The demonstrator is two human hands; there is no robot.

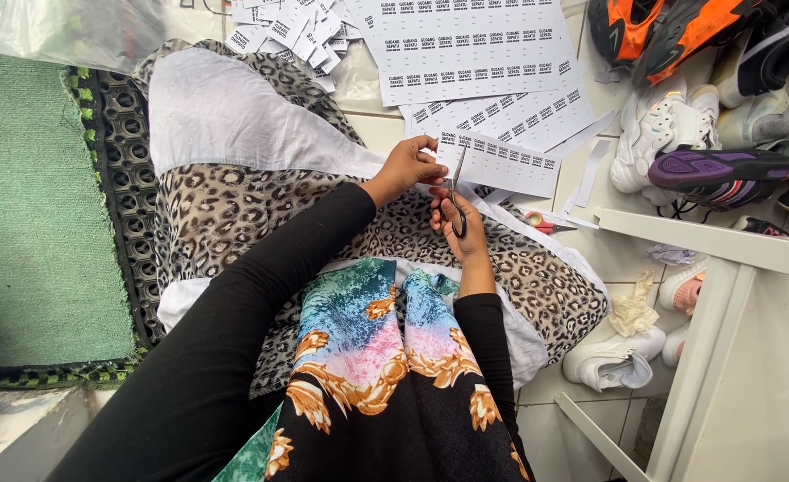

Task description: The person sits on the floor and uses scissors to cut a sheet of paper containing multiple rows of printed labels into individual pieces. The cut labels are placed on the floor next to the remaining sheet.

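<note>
Patterned fabric [385, 375] in blue, pink and orange is filling the lower centre of the frame, draped over the person's lap, with black sleeves reaching up from it. Beyond it, a leopard-print cushion [233, 205] is lying on the tiled floor [609, 241] at centre. Above the cushion, the right hand [457, 228] is working a pair of scissors [457, 201], its grip clenched through the handles and the blades pointing up the frame. The left hand [408, 165], just beside it, is pinching the near edge of a label sheet [501, 162], which is lying right of centre with the scissor blades at its edge. Further up, more printed sheets [475, 54] and a heap of cut labels [292, 31] are spreading across the top centre. A second small cutter with red handles [546, 223] is resting on the floor to the right, near a white rack [725, 268]. Sneakers [707, 98] are piling at the upper right.

Risk, as judged: the left fingertips are sitting close to the blades, so a hurried snip could nick them; the sheet, held only at one edge, could sag and send the cut through a row of print.
</note>
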